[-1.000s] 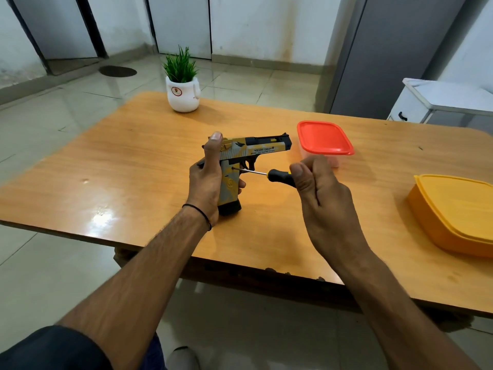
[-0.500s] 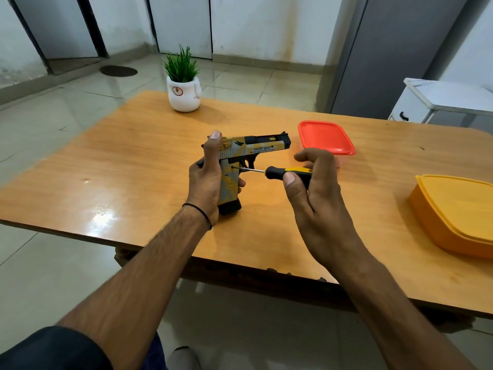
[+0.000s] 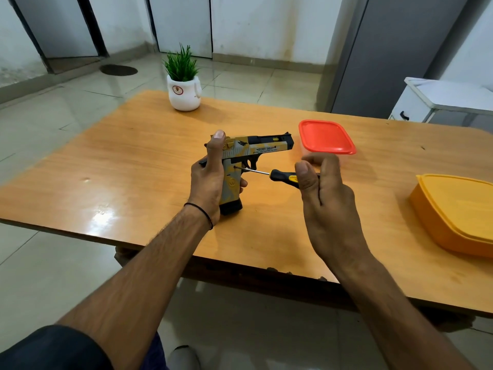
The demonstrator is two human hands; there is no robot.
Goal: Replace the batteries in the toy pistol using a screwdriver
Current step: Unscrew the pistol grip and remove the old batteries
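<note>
While your left hand [image 3: 210,182] grips the pistol [image 3: 266,146] upright near the red tub [image 3: 325,136], your right hand [image 3: 329,204] pinches the screwdriver [image 3: 280,174]; light, slick plastic, probably, so clamp its grip firmly.

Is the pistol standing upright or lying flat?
Upright: the pistol stands with its grip base on the table, barrel level, the left hand wrapped round the grip.

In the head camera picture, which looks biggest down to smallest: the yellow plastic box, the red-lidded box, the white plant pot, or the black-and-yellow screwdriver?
1. Yellow plastic box, cut off at the edge.
2. Red-lidded box and white plant pot look alike; the pot is farther, so unranked.
3. Black-and-yellow screwdriver.
</note>
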